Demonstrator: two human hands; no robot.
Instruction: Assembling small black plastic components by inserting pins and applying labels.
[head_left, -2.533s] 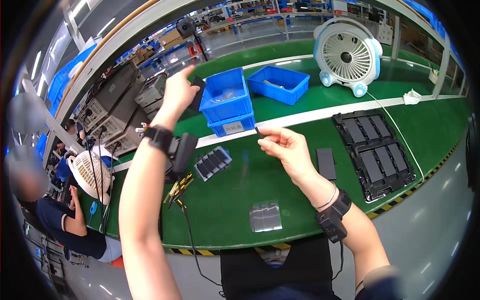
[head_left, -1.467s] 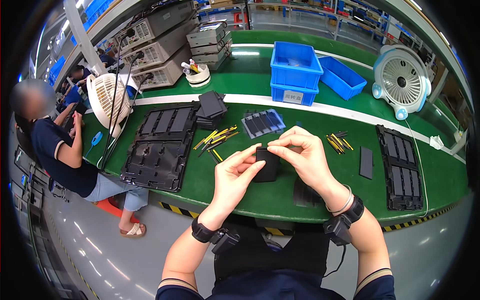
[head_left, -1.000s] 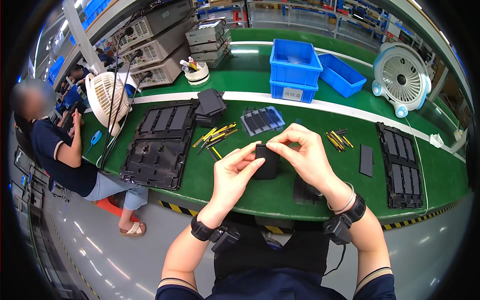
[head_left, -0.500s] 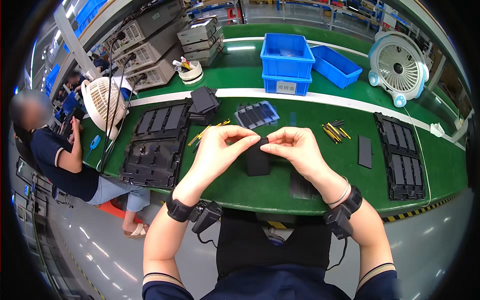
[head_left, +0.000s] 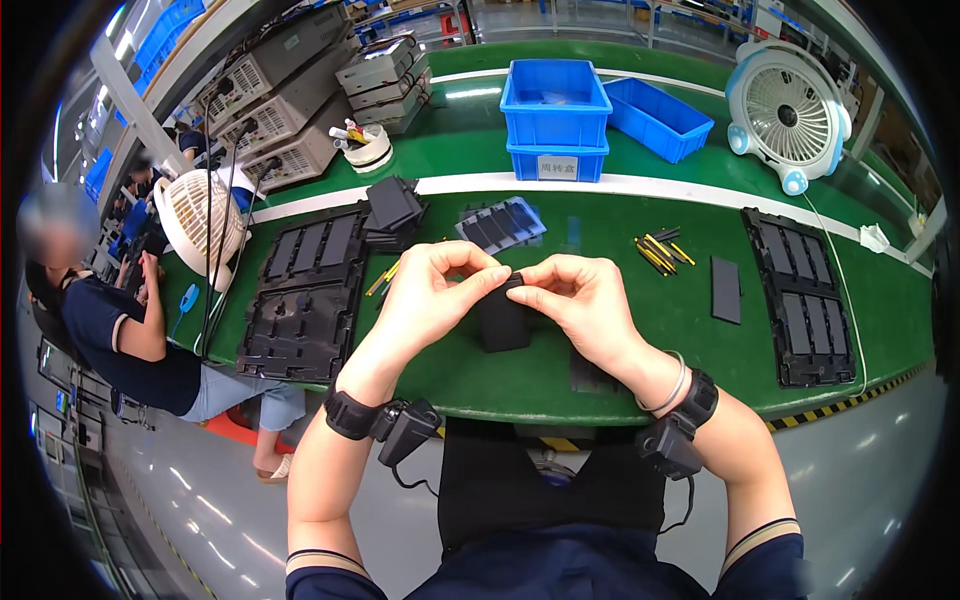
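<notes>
Between my two hands, above the near part of the green bench, hangs a black flat rectangular piece [head_left: 504, 325]. My left hand [head_left: 437, 290] pinches its top edge with thumb and forefinger. From the other side my right hand [head_left: 578, 295] pinches the same edge, the fingertips of both hands nearly meeting. What exactly lies between the fingertips is too small to make out. Just beyond my hands is a clear bluish sheet with dark strips [head_left: 502, 225]. A similar dark rectangular piece [head_left: 726, 290] lies flat to the right of my right hand.
Black trays with dark pieces stand at left [head_left: 300, 290] and right [head_left: 800, 300]. A stack of black pieces [head_left: 394, 208], yellow-and-black sticks [head_left: 662, 250], blue bins [head_left: 556, 120] and a white fan [head_left: 790, 118] are on the bench [head_left: 640, 390]. A person [head_left: 130, 320] sits at far left.
The view has shifted slightly, so the bench things appear a little to the left. Both hands keep their pinch on the black piece, which now tilts slightly.
</notes>
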